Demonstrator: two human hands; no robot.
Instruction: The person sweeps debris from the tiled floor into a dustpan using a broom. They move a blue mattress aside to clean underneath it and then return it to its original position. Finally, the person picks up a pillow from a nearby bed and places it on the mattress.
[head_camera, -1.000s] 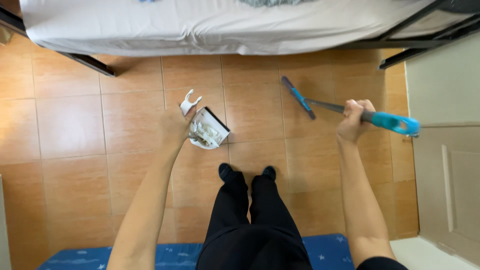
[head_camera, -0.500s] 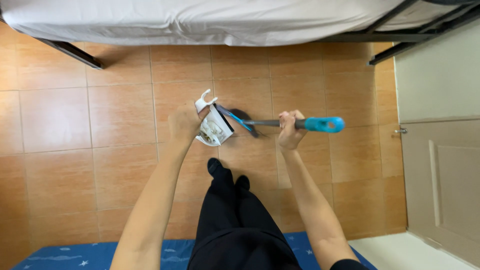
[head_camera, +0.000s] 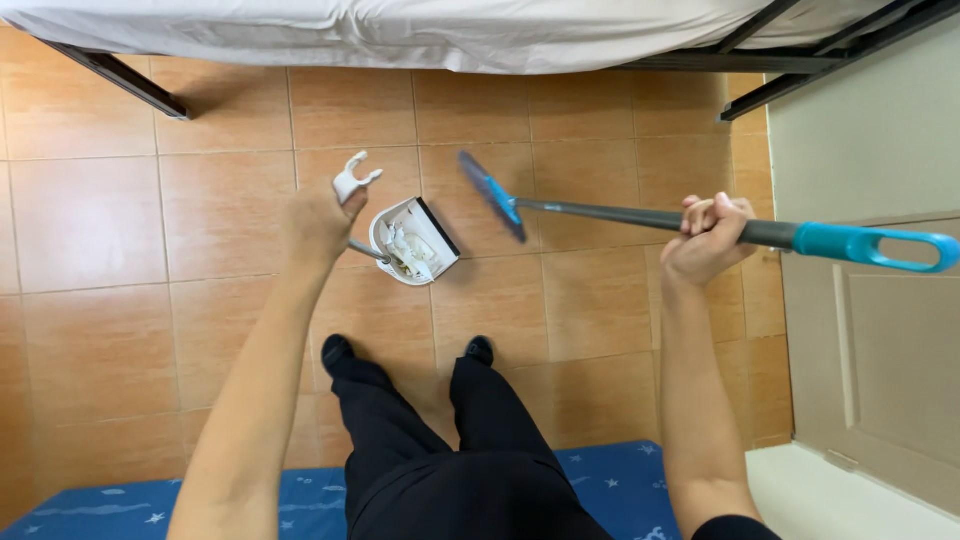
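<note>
My left hand (head_camera: 318, 222) grips the top of a long-handled white dustpan (head_camera: 413, 240), whose pan rests on the tiled floor and holds crumpled white scraps. My right hand (head_camera: 708, 237) is closed around the grey shaft of a broom (head_camera: 600, 213) with a blue end grip at the far right. The broom's blue head (head_camera: 492, 195) hovers just right of the pan, lifted off the tiles. My two black-socked feet (head_camera: 338, 353) stand below the pan.
A bed with a white sheet (head_camera: 400, 30) and dark metal frame spans the top. A beige door (head_camera: 880, 330) and wall stand at the right. A blue star-patterned mat (head_camera: 300, 490) lies behind my feet on the orange tiled floor (head_camera: 130, 220).
The broom head was swept into the dustpan half a second ago and has now pulled back out to the right. My right hand has moved right with the shaft.
</note>
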